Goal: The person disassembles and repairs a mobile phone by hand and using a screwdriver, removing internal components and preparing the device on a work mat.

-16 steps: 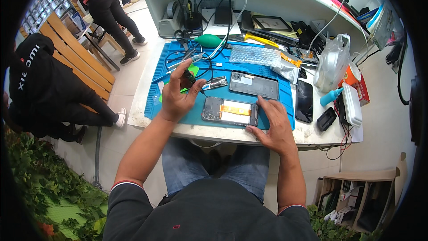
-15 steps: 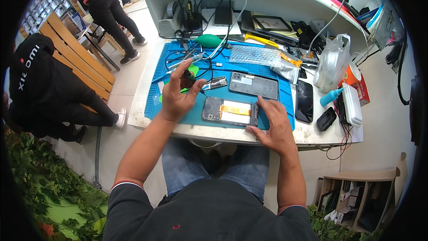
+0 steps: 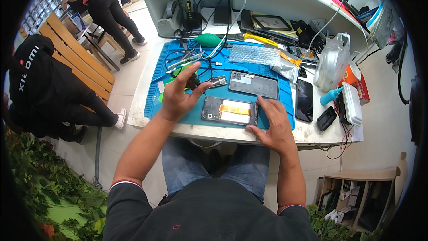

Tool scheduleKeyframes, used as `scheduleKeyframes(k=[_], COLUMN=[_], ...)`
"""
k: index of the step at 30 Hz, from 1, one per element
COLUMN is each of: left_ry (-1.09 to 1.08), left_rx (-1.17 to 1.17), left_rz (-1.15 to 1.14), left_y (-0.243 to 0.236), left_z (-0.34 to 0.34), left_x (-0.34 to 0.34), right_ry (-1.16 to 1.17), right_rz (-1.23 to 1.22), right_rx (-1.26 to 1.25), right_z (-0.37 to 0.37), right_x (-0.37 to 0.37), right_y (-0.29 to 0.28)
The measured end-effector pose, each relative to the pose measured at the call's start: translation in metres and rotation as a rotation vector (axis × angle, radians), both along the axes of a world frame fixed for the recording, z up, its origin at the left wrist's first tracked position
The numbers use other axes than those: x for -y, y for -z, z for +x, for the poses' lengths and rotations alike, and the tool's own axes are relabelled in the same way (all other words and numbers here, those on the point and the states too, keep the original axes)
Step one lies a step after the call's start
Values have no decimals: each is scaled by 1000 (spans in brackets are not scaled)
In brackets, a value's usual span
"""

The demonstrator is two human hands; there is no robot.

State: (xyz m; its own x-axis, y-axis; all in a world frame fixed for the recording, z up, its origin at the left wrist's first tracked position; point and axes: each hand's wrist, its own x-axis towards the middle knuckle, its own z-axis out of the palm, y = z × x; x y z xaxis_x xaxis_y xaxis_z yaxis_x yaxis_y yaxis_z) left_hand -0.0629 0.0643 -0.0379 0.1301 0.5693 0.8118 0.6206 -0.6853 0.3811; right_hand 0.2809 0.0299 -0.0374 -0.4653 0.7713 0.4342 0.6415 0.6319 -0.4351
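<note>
An opened smartphone (image 3: 214, 108) lies flat on the blue repair mat (image 3: 187, 128), its battery and orange ribbon cable exposed. My right hand (image 3: 277, 124) grips its right end between thumb and fingers. Left of the phone, my left hand (image 3: 179, 96) is raised with a small dark screwdriver (image 3: 195, 79) in its fingers; the tool is mostly hidden by them. Just behind the phone lies a detached dark back cover (image 3: 265, 88) with a camera cutout. A small black and silver part (image 3: 218, 81) rests left of that cover.
Cables and a green air blower (image 3: 208, 40) crowd the mat's back. Bubble wrap (image 3: 254, 56) lies behind the cover. To the right are a black phone (image 3: 304, 100), a light-blue bottle (image 3: 331, 97), a black case (image 3: 326, 119) and a plastic bag (image 3: 332, 62). People stand at the left.
My left hand has shifted slightly right and turned, and the screwdriver in it stands differently. The right hand and the opened phone have stayed put.
</note>
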Motion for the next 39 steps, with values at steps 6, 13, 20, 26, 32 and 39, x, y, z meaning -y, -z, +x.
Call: scheduleKeyframes(k=[6,13,20,26,32,39], left_ry=[235,174,117,66,126,-22], left_rx=[-88,-588,-799,-763,-696,-773], left_rz=[-268,-722,-667,-740,-758,-769], left_y=[-38,-132,-134,-136,-130,-135], left_z=[-7,-4,-4,2,5,14], left_x=[-5,-16,-28,-22,-26,-27], right_ry=[0,7,13,25,10,-2], right_rz=[7,-26,-59,-82,-100,-23], right_rx=[2,-41,-75,-101,-108,-79], right_z=[0,2,4,2,1,0], right_x=[0,-1,-3,-3,-2,-4], right_y=[2,5,7,2,-3,2])
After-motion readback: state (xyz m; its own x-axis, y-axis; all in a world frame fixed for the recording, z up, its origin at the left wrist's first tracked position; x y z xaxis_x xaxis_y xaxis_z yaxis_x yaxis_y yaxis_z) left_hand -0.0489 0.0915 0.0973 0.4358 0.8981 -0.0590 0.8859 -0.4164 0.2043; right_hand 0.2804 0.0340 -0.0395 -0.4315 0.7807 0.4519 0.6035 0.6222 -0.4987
